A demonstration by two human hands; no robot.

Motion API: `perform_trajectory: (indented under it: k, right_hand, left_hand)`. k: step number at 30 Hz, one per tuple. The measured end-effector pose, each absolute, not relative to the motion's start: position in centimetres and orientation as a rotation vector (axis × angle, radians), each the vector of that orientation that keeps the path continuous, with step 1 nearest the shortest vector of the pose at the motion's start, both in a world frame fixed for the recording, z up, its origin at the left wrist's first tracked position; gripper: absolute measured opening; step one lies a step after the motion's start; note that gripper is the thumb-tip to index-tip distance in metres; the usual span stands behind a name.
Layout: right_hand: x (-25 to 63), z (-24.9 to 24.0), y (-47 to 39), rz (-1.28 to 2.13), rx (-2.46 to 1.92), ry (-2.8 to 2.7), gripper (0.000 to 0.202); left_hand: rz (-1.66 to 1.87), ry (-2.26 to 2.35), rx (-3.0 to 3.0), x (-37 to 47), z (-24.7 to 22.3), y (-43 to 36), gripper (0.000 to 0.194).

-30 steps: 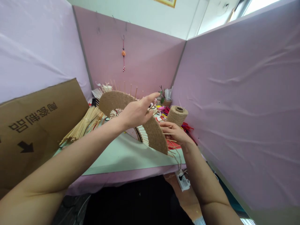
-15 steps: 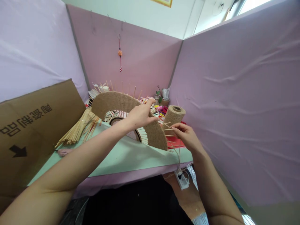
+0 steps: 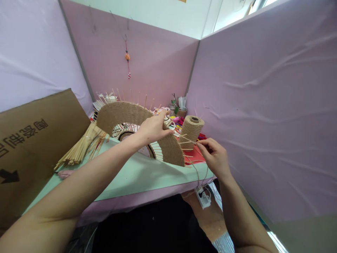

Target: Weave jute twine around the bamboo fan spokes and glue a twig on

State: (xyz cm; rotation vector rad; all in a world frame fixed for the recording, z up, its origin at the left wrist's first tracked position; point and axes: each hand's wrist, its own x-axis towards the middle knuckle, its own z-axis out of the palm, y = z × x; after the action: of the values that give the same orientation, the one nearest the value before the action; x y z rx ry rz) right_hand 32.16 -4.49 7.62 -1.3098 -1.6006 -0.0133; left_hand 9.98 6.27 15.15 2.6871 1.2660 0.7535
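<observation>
A curved woven band of brown twine (image 3: 123, 111) stands tilted on the table, with thin wooden sticks poking out along its outer edge. My left hand (image 3: 155, 128) grips its right part, thumb on the near face and fingers over the outer edge. Off the band's right end, my right hand (image 3: 214, 154) pinches a strand of twine (image 3: 190, 140) stretched from among the sticks. Loose twine hangs beneath that hand over the table edge. Behind the sticks stands a spool of twine (image 3: 191, 131). Inside the band's curve a round base is partly hidden by my left arm.
A bundle of thin sticks (image 3: 79, 147) lies at left beside a large cardboard box (image 3: 39, 140). Red material (image 3: 196, 155) lies under the spool. A potted plant and white sticks (image 3: 181, 103) stand at the back. A power strip (image 3: 202, 197) hangs below the table's front edge.
My right hand has moved a little away from the band, drawing the strand out to the right. My left hand keeps its grip. The whole view has shifted slightly.
</observation>
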Motion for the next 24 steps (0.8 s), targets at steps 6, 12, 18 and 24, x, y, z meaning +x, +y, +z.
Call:
perform_trajectory:
  k: [6, 12, 18, 24]
  right_hand:
    - [31.9, 7.8, -5.0, 0.047, -1.266, -1.69, 0.015]
    - [33.3, 6.6, -3.0, 0.439, -1.323, -1.57, 0.021]
    - [34.2, 4.5, -0.6, 1.15, -1.151, -1.252, 0.035]
    - [33.2, 2.7, -1.3, 0.728, -1.261, -1.296, 0.026]
  left_hand:
    - [0.749, 1.25, 2.685, 10.0, 15.2, 6.4, 0.065]
    - [0.758, 1.202, 2.715, 9.9, 15.1, 6.9, 0.064]
    - [0.78, 1.167, 2.722, 10.0, 15.1, 7.2, 0.062]
    - [0.783, 1.224, 2.713, 10.2, 15.1, 7.0, 0.058]
